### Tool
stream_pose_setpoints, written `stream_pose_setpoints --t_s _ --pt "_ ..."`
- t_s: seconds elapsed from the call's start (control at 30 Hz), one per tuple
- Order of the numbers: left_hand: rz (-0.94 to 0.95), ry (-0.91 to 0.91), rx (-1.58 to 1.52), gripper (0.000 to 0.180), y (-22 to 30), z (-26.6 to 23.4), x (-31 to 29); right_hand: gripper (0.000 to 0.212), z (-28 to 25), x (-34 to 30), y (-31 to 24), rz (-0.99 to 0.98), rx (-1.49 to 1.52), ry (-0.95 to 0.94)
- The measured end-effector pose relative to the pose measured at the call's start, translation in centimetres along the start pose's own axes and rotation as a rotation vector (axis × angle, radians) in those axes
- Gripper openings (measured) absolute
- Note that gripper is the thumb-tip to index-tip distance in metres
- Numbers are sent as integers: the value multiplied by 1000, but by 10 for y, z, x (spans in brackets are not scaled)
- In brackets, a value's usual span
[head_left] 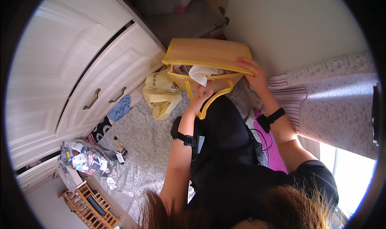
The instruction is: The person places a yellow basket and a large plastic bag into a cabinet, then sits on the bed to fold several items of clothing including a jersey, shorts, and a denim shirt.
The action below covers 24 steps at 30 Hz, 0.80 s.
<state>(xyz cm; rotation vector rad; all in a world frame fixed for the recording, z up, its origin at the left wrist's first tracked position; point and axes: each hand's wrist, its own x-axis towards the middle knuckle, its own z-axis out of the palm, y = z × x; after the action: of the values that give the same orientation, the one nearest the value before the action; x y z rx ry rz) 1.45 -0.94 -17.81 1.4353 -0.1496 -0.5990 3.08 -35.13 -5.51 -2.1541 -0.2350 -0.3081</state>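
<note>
A straw-coloured woven bag (209,52) with yellow trim stands in front of me, its lid flap partly raised. White tissue-like stuff (200,73) shows through the gap under the flap. My right hand (255,74) grips the flap at its right end, fingers over the top. At the bag's front, my left hand (199,100) is beside the yellow strap handle (215,98), thumb and fingers apart, the fingertips close to the white stuff. Whether they touch it I cannot tell. Both wrists wear black bands.
A pale yellow plastic bag (161,92) lies left of the woven bag. White cabinet doors (88,68) line the left, with an open compartment (181,22) behind. Blue cloth (120,108), a filled clear bag (86,160) and a brush-like object (120,145) lie at left. Curtains (329,104) hang at right.
</note>
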Motion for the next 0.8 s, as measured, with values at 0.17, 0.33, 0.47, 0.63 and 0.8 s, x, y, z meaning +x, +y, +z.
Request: stream_pose_setpoints --t_s 0.17,0.33,0.47,0.63,0.8 --pt "-42 290 -125 53 35 28 -2 42 -3 -32 -34 79 38 -12" --pt "-273 362 401 35 51 -2 24 39 10 -46 -75 57 49 -168" --pt "425 580 848 34 16 -43 41 40 51 -77 -39 157 65 -323" --pt "155 349 -292 53 9 -45 9 47 50 -57 -10 -17 -270 -270" --pt "104 439 -914 49 43 -72 -38 47 54 -73 8 -277 -543 -282"
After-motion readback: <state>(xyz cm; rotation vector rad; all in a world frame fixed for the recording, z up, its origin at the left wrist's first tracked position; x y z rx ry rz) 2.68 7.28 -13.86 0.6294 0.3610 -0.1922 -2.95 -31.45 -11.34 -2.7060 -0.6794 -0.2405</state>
